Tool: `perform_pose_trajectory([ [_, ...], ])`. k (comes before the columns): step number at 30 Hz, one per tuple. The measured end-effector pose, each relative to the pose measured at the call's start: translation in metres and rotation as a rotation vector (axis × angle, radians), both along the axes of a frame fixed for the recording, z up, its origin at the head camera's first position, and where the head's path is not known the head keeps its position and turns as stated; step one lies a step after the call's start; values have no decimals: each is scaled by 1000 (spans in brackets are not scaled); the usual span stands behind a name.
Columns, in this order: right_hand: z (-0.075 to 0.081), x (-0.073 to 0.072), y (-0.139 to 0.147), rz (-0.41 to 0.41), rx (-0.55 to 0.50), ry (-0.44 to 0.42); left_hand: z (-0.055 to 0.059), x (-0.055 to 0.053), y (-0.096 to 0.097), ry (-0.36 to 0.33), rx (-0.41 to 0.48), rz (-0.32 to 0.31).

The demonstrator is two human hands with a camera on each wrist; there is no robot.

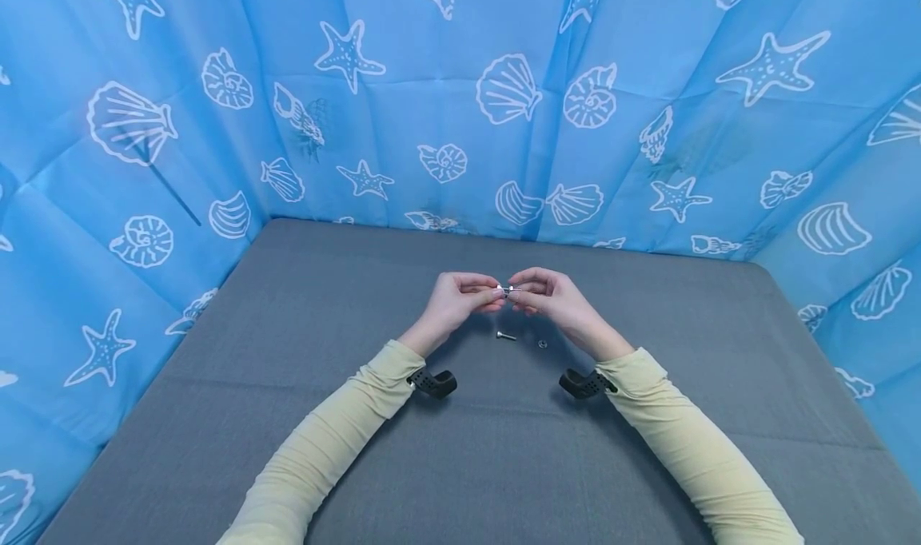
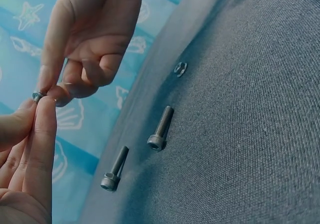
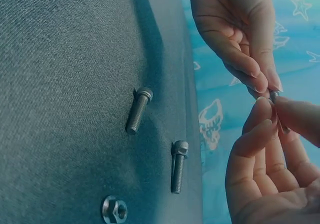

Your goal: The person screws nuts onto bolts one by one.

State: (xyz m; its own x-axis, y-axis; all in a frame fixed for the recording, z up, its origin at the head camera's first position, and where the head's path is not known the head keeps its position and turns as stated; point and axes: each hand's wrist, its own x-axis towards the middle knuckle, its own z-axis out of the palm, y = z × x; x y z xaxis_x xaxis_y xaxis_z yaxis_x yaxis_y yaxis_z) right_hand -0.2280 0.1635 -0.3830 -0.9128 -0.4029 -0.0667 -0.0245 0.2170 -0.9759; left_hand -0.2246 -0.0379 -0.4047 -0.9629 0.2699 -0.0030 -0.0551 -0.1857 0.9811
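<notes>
My left hand [image 1: 458, 301] and right hand [image 1: 556, 296] meet above the grey surface, fingertips close together. Between them is a small metal bolt [image 3: 284, 128], its end showing among the right fingers. The left thumb and finger pinch one end, and the right thumb and finger pinch it beside them. Fingertips hide most of it, so whether a nut is on it cannot be told. Below lie a socket-head bolt [image 2: 161, 129], a second bolt [image 3: 180, 166] with a nut-like collar by its head, and a loose flange nut [image 3: 115, 210].
The grey cloth-covered table [image 1: 345, 449] extends around the hands. Blue curtains [image 1: 446, 113] with white shells and starfish enclose its back and sides. Black wrist devices [image 1: 434, 383] are strapped at both sleeve cuffs.
</notes>
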Motion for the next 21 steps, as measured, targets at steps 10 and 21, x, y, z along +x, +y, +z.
perform_pose_trajectory([
  [10, -1, 1, 0, -3, -18, -39, 1, -1, 1, -1, 3, 13],
  [21, -5, -2, 1, -20, 23, -23, -2, -1, 3, 31, -48, -2],
])
